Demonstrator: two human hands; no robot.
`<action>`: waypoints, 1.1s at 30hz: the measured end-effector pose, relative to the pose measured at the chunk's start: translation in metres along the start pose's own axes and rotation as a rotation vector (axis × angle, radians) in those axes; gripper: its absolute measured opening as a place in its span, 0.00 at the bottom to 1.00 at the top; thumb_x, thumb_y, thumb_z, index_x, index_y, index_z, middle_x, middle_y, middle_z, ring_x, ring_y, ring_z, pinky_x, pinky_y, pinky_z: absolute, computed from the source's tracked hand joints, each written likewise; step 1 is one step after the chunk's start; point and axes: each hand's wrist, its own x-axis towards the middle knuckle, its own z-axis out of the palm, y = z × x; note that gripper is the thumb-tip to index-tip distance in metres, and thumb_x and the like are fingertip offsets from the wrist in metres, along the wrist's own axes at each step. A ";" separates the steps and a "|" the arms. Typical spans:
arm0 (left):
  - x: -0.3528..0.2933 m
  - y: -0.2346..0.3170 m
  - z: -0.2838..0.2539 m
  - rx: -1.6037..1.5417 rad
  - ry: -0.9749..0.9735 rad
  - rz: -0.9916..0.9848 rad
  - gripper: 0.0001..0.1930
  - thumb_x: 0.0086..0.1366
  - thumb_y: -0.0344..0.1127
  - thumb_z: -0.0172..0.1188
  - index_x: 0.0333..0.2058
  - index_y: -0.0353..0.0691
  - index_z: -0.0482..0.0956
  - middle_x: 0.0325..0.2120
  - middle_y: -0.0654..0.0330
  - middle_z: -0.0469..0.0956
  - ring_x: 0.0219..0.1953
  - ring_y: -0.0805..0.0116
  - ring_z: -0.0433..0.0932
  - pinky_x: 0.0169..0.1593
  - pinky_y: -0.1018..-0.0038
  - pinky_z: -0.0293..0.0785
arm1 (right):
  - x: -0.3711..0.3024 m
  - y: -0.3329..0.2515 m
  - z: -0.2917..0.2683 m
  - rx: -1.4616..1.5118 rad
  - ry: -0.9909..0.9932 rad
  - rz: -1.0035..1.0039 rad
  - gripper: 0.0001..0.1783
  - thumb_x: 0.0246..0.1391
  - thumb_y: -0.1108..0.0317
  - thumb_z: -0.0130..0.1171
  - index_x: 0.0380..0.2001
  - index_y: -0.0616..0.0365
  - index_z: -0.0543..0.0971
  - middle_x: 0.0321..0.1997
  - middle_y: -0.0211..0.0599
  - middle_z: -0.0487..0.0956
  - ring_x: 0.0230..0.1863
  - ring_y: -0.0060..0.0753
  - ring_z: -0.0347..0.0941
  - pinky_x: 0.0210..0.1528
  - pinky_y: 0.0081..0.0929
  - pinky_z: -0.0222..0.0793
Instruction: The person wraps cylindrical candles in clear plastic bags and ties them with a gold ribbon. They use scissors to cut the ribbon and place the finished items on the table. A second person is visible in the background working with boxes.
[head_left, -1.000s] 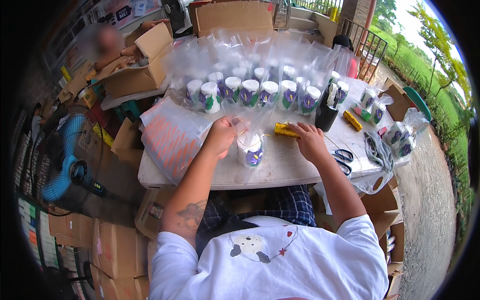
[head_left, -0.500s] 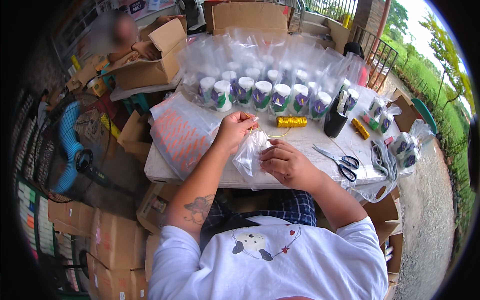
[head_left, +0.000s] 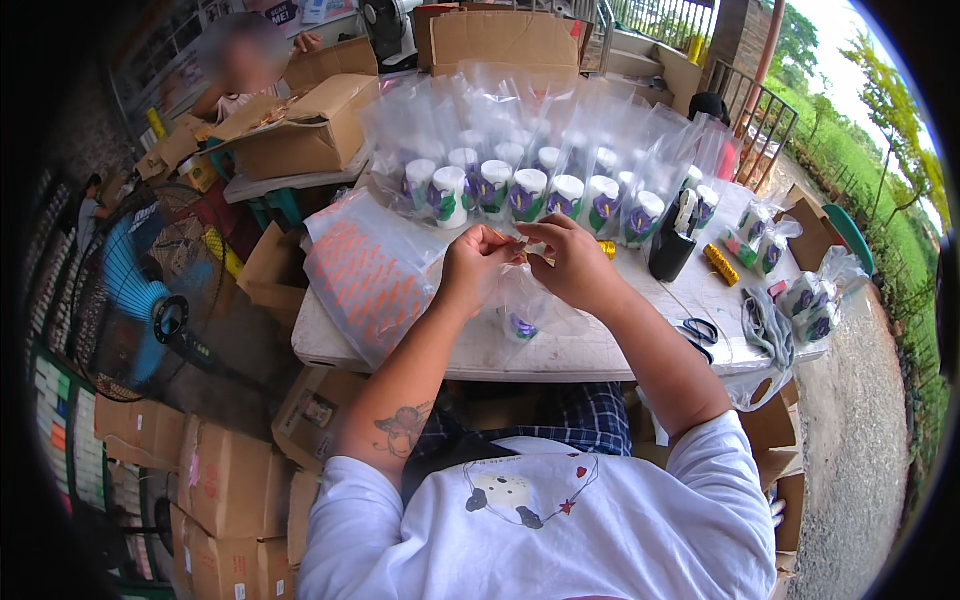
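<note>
In front of me a clear plastic bag (head_left: pixel 530 292) hangs from between my hands, holding a white candle-like cylinder with a purple flower (head_left: pixel 522 325). My left hand (head_left: pixel 480 262) is closed, its fingertips pinching thin gold string at the bag's gathered neck. Thumb and fingers of my right hand (head_left: pixel 572 262) pinch at the same spot, almost touching the left; the string is mostly hidden there. Behind my right hand, a gold string spool (head_left: pixel 607 249) shows only its end. Scissors (head_left: pixel 700 335) with dark handles lie partly hidden by my right forearm.
Several bagged white cylinders (head_left: pixel 528 195) crowd the table's far side. A flat plastic stack with orange print (head_left: pixel 365 270) lies left. Rightward are a black holder (head_left: pixel 672 248), a smaller gold spool (head_left: pixel 721 265), grey cloth (head_left: pixel 768 325) and bagged bundles (head_left: pixel 812 305). A person stands behind an open carton (head_left: pixel 300 140).
My right hand has risen from the bag's side to its neck, beside my left hand. It now covers most of the large spool. The bagged flower has come into view below.
</note>
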 end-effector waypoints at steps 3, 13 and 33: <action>0.002 -0.007 -0.004 -0.070 -0.036 0.035 0.03 0.58 0.24 0.58 0.30 0.32 0.72 0.27 0.58 0.77 0.30 0.74 0.77 0.36 0.79 0.75 | -0.002 0.004 0.003 -0.014 0.010 0.013 0.17 0.38 0.76 0.57 0.37 0.61 0.79 0.35 0.44 0.74 0.39 0.46 0.72 0.42 0.34 0.69; -0.008 0.002 0.001 0.260 -0.064 0.176 0.02 0.60 0.26 0.57 0.31 0.35 0.74 0.28 0.63 0.77 0.32 0.78 0.76 0.37 0.82 0.72 | -0.006 0.007 0.010 -0.063 0.037 0.049 0.07 0.38 0.79 0.54 0.25 0.60 0.78 0.28 0.43 0.74 0.36 0.45 0.71 0.39 0.34 0.69; -0.006 0.000 -0.010 -0.270 -0.078 -0.199 0.04 0.59 0.31 0.57 0.28 0.40 0.72 0.27 0.65 0.74 0.32 0.77 0.71 0.40 0.78 0.65 | -0.002 0.044 0.020 0.680 0.069 0.317 0.07 0.54 0.67 0.57 0.30 0.60 0.78 0.30 0.33 0.77 0.32 0.24 0.73 0.34 0.22 0.66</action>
